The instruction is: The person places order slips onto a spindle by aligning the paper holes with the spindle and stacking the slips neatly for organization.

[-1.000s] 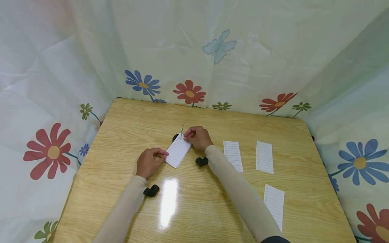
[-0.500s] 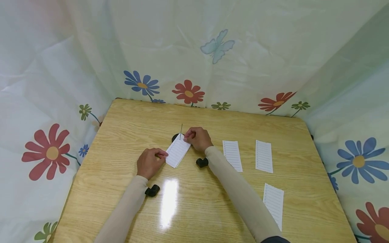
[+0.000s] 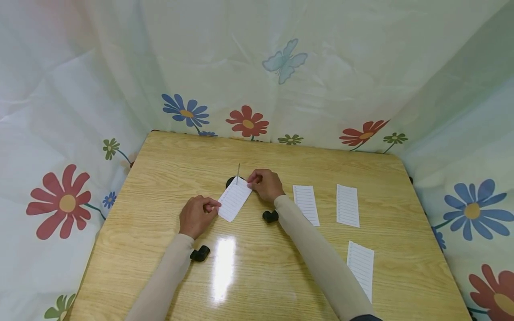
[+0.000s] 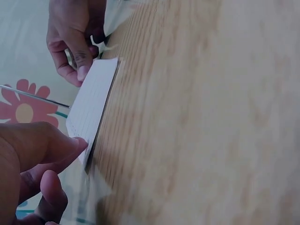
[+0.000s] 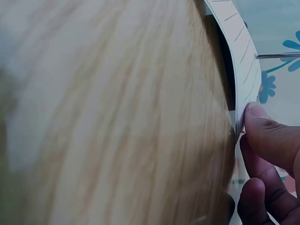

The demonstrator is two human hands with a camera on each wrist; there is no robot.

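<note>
A white ruled slip of paper [image 3: 234, 200] sits on a bill spike [image 3: 238, 174]; the thin metal pin stands up through the slip near its far end. Part of the spike's round black base [image 3: 230, 181] shows beside that end. My left hand [image 3: 197, 216] pinches the slip's near left edge between thumb and finger. At the far right corner, my right hand [image 3: 266, 184] pinches the paper with thumb and index finger. In the right wrist view the slip [image 5: 243, 61] bows over the dark base.
Three more ruled slips lie on the wooden table [image 3: 168, 160] to the right: a near one [image 3: 306, 205], a far one [image 3: 347, 205] and a lower one [image 3: 360, 269]. A floral curtain [image 3: 321, 89] surrounds the table's back and sides.
My right hand has shifted slightly right along the slip's far corner. The lower layer that showed along the slip's right edge is now covered. My left hand keeps its hold.
</note>
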